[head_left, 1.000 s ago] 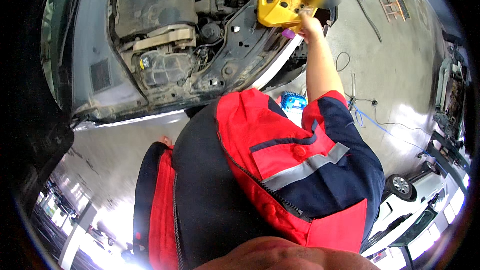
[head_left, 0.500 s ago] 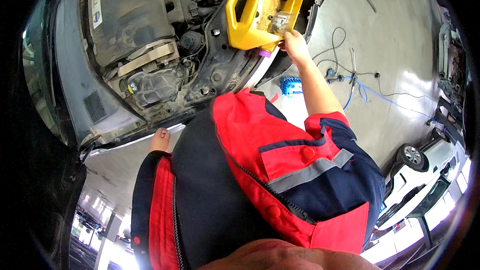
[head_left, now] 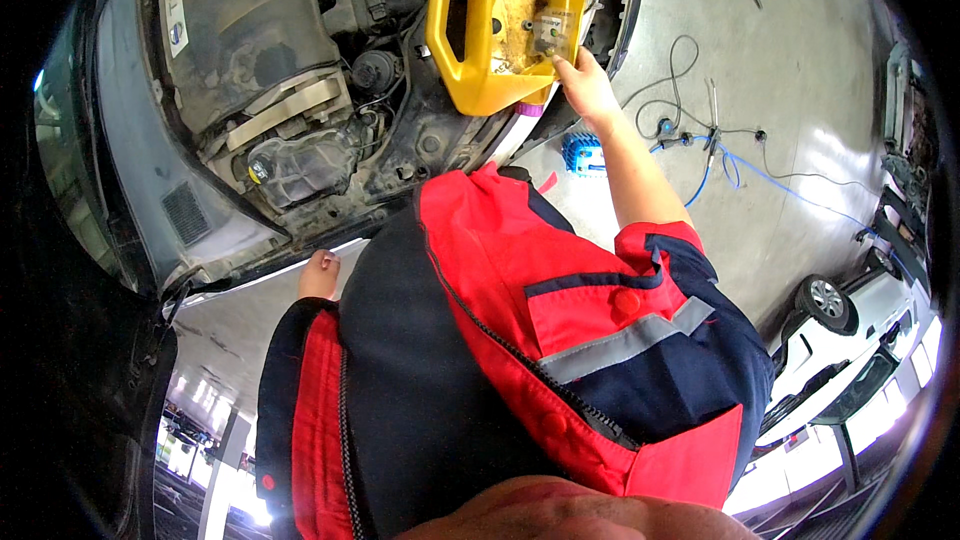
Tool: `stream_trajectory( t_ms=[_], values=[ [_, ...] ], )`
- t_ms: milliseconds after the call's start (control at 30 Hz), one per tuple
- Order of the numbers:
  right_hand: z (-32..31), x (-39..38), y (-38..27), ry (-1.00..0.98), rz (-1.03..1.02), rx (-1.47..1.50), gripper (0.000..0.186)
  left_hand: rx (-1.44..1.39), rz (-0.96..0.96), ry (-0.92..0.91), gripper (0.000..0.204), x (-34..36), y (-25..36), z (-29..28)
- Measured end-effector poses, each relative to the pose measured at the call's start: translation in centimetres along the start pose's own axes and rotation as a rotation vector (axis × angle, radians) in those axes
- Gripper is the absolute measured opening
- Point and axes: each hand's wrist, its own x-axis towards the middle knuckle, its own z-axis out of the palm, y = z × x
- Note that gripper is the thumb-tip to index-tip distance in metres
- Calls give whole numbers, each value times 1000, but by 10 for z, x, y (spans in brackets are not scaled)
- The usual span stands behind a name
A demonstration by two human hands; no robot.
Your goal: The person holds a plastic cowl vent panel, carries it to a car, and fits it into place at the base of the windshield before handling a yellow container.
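Note:
A yellow plastic jug with one side cut away lies over the front edge of the engine bay, its purple cap pointing toward me. Inside it are brownish residue, a small clear packet and some little dark pieces. My right hand reaches over the jug's near right rim, thumb and fingers pinched together beside the packet. Whatever is between the fingertips is too small to make out. Lower left, my left hand hangs by the car's edge with fingers curled and nothing visible in them.
Beneath the jug is an open engine bay with a dark engine cover and a clear-topped reservoir. A blue crate-like item stands on the floor to the right, near blue hoses and cables. Farther right is a white car.
My right hand has gone from the jug's rim to inside it, near the packet. In the picture, the jug and engine bay have shifted slightly left. My left hand stays curled.

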Motion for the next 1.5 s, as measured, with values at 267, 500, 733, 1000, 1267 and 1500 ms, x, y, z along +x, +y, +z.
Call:
stream_trajectory(
  t_ms=[267,500,733,1000,1267,1500],
  values=[
    [-5,3,-126,178,-978,-1165,46,17,50,-26,28,-3,12,0],
    [28,44,-146,-352,-493,-1912,30,-13,54,-13,29,-4,27,-1],
    [37,62,-116,-388,-512,-1852,24,3,-15,-4,26,-13,8,11],
    [2,16,-210,157,-468,-1139,30,6,-21,-79,26,-7,-33,29],
    [-56,-12,-224,595,-500,-698,27,-3,58,6,26,4,16,1],
    [-39,-9,-176,22,-304,-975,36,-54,80,-3,26,6,30,-4]
  ],
)
